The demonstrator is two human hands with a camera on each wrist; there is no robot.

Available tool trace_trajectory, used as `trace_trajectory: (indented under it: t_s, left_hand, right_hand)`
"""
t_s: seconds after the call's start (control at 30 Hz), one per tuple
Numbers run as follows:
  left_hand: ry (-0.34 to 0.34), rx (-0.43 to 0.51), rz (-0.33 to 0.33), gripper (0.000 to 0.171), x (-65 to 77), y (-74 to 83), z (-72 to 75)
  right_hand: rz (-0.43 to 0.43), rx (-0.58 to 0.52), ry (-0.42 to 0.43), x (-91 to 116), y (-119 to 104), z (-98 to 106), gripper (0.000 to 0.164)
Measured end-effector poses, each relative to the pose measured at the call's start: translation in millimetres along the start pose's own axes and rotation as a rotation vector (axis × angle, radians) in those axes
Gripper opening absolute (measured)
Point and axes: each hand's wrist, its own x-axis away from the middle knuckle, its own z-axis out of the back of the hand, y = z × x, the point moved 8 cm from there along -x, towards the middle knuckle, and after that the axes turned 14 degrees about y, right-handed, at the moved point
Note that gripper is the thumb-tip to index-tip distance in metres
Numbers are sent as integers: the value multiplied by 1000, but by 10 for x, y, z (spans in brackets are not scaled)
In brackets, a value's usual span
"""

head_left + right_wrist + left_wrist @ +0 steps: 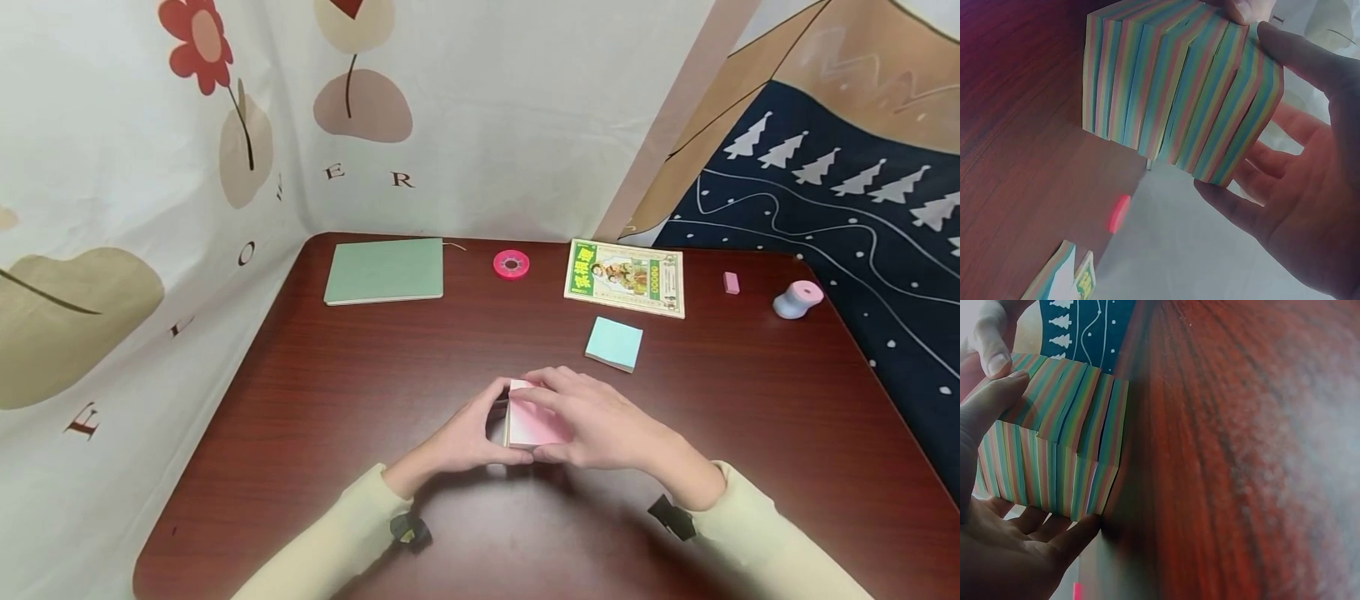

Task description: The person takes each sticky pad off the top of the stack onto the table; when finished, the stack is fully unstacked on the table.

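Between my two hands is a tall stack of sticky note pads (534, 421), its top sheet pink. Striped pastel edges of the stack (1054, 450) show in both wrist views. My left hand (468, 437) grips the left side, thumb at the near face and fingers round the far side. From the right, my right hand (600, 421) holds the stack higher up, its fingers curled over the top's far edge and its thumb at the near edge. Both thumbs come close together on the near face. A single light blue sticky note pad (615, 343) lies beyond the right hand.
Along the back of the dark red table (337, 400) lie a green notebook (386, 271), a pink ring-shaped roll (512, 265) and an illustrated booklet (626, 277). A pink eraser (731, 283) and a pink-topped white spool-shaped object (797, 299) are at the back right. Printed cloth (487, 167) hangs behind.
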Motion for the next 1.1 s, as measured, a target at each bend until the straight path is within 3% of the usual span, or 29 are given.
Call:
trace_trajectory:
  t_s: [0.27, 0.43, 0.53, 0.7, 0.93, 1.1]
  left_hand:
    - [4, 27, 14, 86, -5, 24, 13]
    - [0, 8, 29, 83, -9, -1, 8]
    - [2, 2, 41, 82, -6, -30, 6]
    - [0, 5, 59, 82, 25, -55, -7]
    - [-3, 6, 58, 83, 21, -50, -10]
    - [-10, 5, 57, 83, 11, -39, -8]
  right_hand:
    - [19, 17, 39, -2, 6, 123, 69]
    - [-41, 5, 81, 19, 166, 359, 71]
    - [-133, 17, 98, 58, 399, 530, 72]
    - [-316, 56, 98, 223, 969, 702, 72]
    - [-494, 63, 55, 550, 1665, 700, 66]
    - [-529, 55, 31, 721, 1945, 603, 64]
